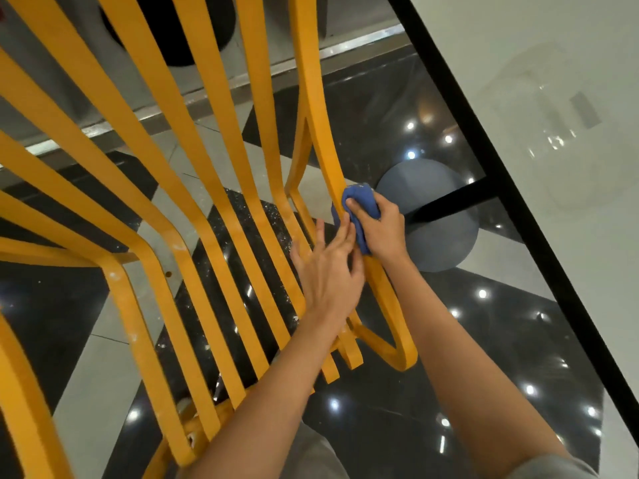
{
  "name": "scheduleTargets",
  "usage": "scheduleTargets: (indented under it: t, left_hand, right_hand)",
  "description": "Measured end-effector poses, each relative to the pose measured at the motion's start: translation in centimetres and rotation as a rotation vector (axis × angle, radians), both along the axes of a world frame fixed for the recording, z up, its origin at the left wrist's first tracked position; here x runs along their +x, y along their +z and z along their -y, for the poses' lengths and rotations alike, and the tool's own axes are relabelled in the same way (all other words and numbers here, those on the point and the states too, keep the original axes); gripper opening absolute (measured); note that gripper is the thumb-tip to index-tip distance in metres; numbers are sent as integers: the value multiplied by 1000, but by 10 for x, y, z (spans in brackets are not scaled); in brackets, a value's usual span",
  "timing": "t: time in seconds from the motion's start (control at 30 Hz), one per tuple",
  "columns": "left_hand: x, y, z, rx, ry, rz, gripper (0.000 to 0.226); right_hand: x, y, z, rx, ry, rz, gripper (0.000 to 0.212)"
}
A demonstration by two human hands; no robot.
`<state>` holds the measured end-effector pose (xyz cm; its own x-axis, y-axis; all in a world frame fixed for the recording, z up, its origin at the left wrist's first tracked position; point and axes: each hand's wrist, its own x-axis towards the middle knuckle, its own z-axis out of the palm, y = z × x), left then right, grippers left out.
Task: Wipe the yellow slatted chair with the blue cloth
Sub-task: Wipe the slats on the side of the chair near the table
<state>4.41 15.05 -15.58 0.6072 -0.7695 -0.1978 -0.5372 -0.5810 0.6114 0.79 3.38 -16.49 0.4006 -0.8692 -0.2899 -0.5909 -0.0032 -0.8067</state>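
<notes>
Head view: right hand [378,226] grips blue cloth [359,209] bunched on the chair's [193,188] outermost slat, running up and away; left hand [328,267], fingers relaxed, steadies alongside.

White tabletop [570,236] with black edge, round grey base [439,233], glossy black-and-white floor [380,108]

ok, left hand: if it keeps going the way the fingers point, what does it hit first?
The left hand points up toward the blue cloth bunched in the right hand on the chair's outer slat. Its fingertips already look to be at the cloth, so that comes first, though depth is unclear.
</notes>
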Motion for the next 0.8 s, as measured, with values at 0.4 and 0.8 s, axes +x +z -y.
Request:
scheduleTargets:
  t: [0.4, 0.8]
  left_hand:
    - [-36, 9, -1, 323, -176, 87, 85]
    - [-38, 2, 7, 339, -186, 131, 85]
  right_hand:
    - [70, 7, 23, -133, 24, 86, 23]
    - [58, 2, 51, -145, 251, 53, 17]
